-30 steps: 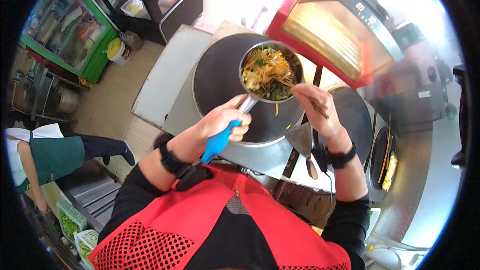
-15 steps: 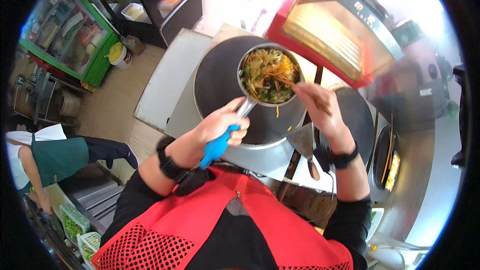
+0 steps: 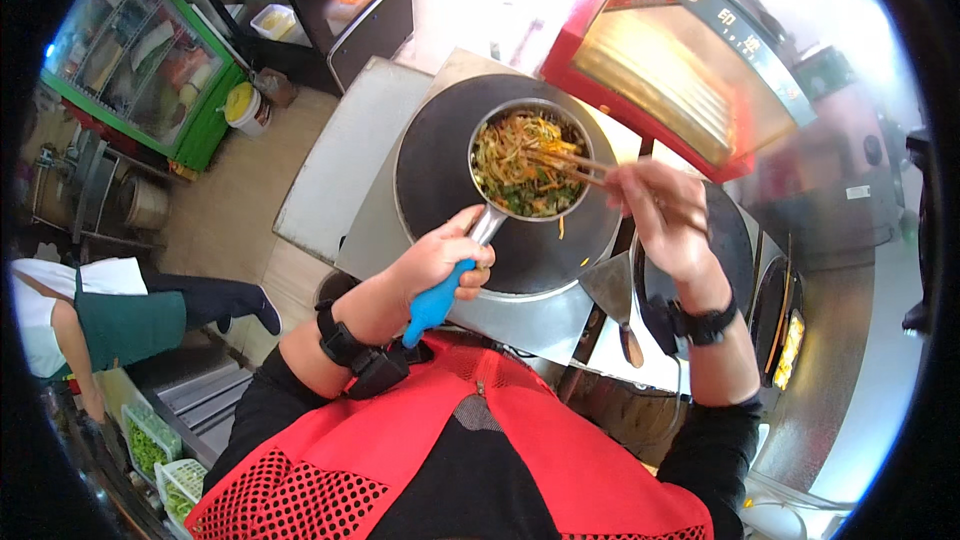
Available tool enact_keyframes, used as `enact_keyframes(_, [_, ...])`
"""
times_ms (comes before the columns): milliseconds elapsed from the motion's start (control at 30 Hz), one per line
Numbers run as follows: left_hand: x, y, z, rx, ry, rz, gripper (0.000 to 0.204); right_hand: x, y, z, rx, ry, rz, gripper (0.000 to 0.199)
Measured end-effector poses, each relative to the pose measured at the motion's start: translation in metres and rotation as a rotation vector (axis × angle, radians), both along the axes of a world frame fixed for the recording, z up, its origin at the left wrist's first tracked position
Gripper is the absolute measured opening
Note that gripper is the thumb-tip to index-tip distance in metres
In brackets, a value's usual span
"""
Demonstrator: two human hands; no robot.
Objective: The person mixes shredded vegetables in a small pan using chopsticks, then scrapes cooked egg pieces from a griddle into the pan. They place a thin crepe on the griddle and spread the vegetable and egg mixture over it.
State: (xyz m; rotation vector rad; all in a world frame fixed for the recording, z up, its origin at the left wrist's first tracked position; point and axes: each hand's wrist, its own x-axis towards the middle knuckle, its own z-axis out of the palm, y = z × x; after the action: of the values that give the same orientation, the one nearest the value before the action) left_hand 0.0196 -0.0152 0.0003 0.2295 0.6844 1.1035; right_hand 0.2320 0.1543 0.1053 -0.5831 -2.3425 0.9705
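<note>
Pan (image 3: pixel 530 162) w/ veg has shifted slightly far over griddle (image 3: pixel 440 170); L hand (image 3: pixel 440 262) still fist-tight on blue handle, R hand (image 3: pixel 660 215) pinching chopsticks (image 3: pixel 565 162), tips now deeper in the mix, so stirring's ongoing.

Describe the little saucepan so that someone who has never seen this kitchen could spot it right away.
Find the big round black griddle in front of the red glass-fronted cabinet. Above it the left hand holds a small metal saucepan by a bright blue handle, while the right hand dips chopsticks into it. It alone holds shredded orange and green vegetables.
</note>
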Motion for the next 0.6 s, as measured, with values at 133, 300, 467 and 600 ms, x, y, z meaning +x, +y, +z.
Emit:
enact_keyframes(133, [0.007, 0.003, 0.007, -0.054, 0.048, -0.026, 0.07, -0.042, 0.022, -0.04, -0.381, 0.274, -0.203, 0.018])
enact_keyframes(300, [-0.002, 0.001, 0.002, -0.035, 0.011, -0.006, 0.071, -0.022, -0.014, -0.041, -0.52, 0.026, 0.002, 0.014])
enact_keyframes(467, [-0.004, -0.003, 0.004, -0.004, 0.075, 0.026, 0.072, 0.002, 0.001, -0.013, -0.325, -0.014, -0.002, 0.012])
enact_keyframes(600, [0.002, 0.002, 0.009, -0.024, 0.113, -0.009, 0.071, -0.027, -0.005, 0.002, 0.037, -0.045, 0.222, 0.004])
